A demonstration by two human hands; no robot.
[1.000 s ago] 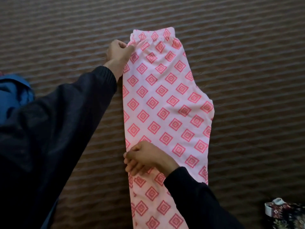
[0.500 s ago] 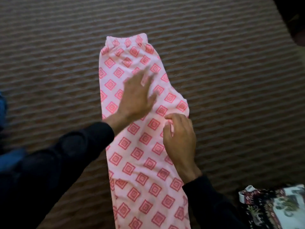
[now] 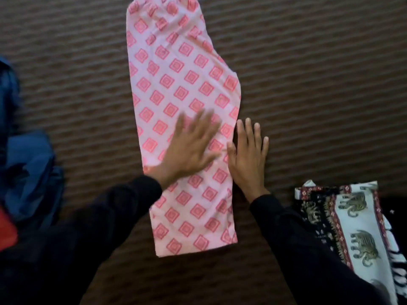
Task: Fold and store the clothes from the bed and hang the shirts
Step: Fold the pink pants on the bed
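Head view showing pink trousers (image 3: 182,119) with a red diamond print, lying lengthwise down the middle of the frame on a brown striped bedcover (image 3: 319,73), waistband at the top edge, hem at lower centre. Already doubled leg over leg, by the look of it, so seemingly sitting in the smoothing stage, ahead of the crosswise folds.

Left hand (image 3: 190,148) lying flat on the cloth at the centre of the frame, fingers straight and spread, blurred, probably sweeping across to press out creases. Right hand (image 3: 250,159) lying flat too, fingers straight and together, just right of the trousers' right edge, thumb touching or overlapping that edge and the rest resting on the bedcover. Both hands spread, close side by side, gripping nothing. Dark sleeves reaching in from the lower corners.

Likely calling next for a pinch at the hem or the waistband and a fold of one end over the other, keeping the edges lined up so the soft cloth is not slipping askew.

Blue clothing (image 3: 28,168) waiting at the left edge; an elephant-print cloth (image 3: 356,219) lying at lower right, well apart from the trousers.
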